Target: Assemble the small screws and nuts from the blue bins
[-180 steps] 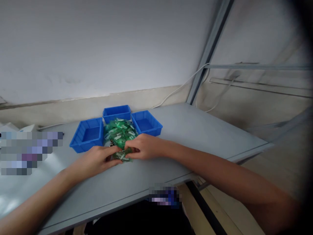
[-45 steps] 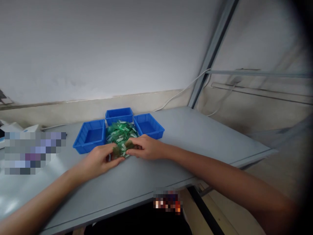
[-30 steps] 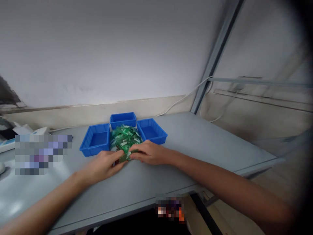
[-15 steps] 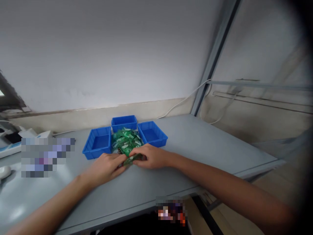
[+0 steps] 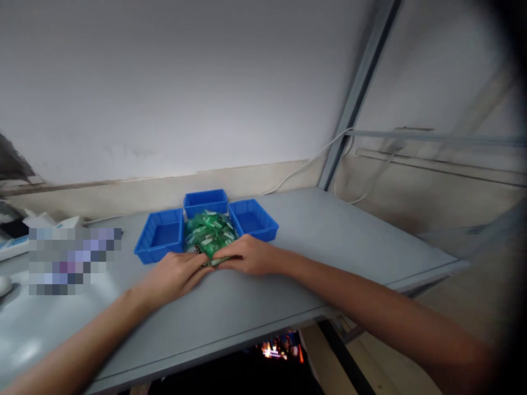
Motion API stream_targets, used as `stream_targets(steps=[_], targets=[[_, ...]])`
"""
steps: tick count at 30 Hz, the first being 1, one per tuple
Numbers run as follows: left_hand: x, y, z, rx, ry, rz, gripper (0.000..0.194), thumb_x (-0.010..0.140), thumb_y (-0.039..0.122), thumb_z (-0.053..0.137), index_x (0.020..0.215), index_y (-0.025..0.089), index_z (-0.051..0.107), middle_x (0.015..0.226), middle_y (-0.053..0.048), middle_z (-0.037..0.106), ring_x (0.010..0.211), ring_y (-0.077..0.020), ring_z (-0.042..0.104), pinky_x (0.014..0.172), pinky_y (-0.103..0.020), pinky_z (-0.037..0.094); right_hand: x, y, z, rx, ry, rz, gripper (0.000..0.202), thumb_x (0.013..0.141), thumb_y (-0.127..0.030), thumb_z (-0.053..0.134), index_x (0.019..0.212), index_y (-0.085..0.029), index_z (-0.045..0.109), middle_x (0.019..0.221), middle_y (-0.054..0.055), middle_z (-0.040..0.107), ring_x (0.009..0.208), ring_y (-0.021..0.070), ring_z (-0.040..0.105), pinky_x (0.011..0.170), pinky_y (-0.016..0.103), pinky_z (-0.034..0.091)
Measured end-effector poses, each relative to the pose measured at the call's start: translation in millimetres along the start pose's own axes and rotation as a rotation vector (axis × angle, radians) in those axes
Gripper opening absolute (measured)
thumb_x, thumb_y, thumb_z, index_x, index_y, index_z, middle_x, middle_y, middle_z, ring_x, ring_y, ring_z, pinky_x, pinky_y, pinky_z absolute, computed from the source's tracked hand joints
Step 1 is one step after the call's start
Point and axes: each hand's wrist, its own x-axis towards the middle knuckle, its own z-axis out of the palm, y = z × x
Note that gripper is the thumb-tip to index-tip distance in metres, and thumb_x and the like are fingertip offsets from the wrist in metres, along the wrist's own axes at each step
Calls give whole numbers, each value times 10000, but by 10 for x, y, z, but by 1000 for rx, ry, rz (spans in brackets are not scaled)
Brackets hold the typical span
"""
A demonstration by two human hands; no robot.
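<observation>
A heap of small green plastic packets [image 5: 211,231] lies on the grey table, with three blue bins around it: the left bin [image 5: 160,236], the back bin [image 5: 205,203] and the right bin [image 5: 253,219]. At the heap's front edge, my left hand [image 5: 177,277] and my right hand [image 5: 251,255] meet fingertip to fingertip. Both pinch one green packet [image 5: 218,261] between them, partly covered by the fingers. No contents show inside the three bins.
White power strips and adapters [image 5: 41,220] sit at the far left, near a pixelated patch and a white round object [image 5: 5,285]. A metal post [image 5: 358,93] rises behind the table's right side. A lit screen [image 5: 282,346] shows below the table's front edge.
The view has shifted slightly. My right hand's fingers have moved a little closer to my left hand's, and the packet between them now lies flatter.
</observation>
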Motion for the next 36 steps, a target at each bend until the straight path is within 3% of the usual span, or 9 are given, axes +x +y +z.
stream_targets(steps=[15, 23, 30, 36], targets=[[-26, -96, 55, -9, 59, 59, 310, 950, 319, 314, 772, 172, 521, 612, 7, 555, 542, -117, 564, 500, -224, 395, -17, -15, -20, -58, -20, -8, 286, 906, -289, 424, 1090, -169, 608, 994, 41, 679, 828, 116, 621, 717, 216, 417], [-38, -89, 83, 14, 36, -44, 324, 949, 347, 307, 867, 171, 565, 658, -13, 627, 568, -143, 610, 511, -238, 416, 0, 18, 3, -267, -27, -10, 264, 914, -266, 413, 1008, -130, 619, 906, 55, 691, 715, 123, 616, 624, 225, 398], [-44, -106, 107, 12, 42, -43, 327, 944, 314, 307, 936, 174, 603, 698, -25, 653, 594, -149, 624, 538, -246, 444, 4, -35, -15, -401, -14, -1, 292, 913, -306, 410, 797, -120, 603, 626, 24, 612, 556, 107, 535, 499, 216, 308], [-2, -53, 38, -74, -6, -74, 325, 935, 343, 331, 915, 181, 611, 732, -17, 655, 632, -137, 618, 570, -233, 444, 2, -31, -5, -436, -19, -18, 284, 918, -299, 396, 772, -131, 573, 605, 8, 569, 550, 105, 506, 501, 223, 288]])
